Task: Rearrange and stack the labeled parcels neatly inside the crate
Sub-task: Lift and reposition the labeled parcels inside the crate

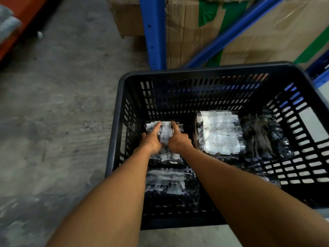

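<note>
A dark slotted plastic crate (204,70) stands on the floor and holds several black plastic-wrapped parcels with white labels. My left hand (151,139) and my right hand (178,139) both lie flat on a labeled parcel (166,133) at the crate's far left, fingers pointing away. A second labeled parcel (169,180) lies nearer me under my forearms. A larger labeled parcel (220,132) sits in the middle, and a black parcel (265,136) with no label showing lies to its right. The view is blurred.
Concrete floor (62,104) stretches to the left. Behind the crate rise blue shelf uprights (154,32) with cardboard boxes (187,32) between them. An orange beam (23,20) crosses the top left corner.
</note>
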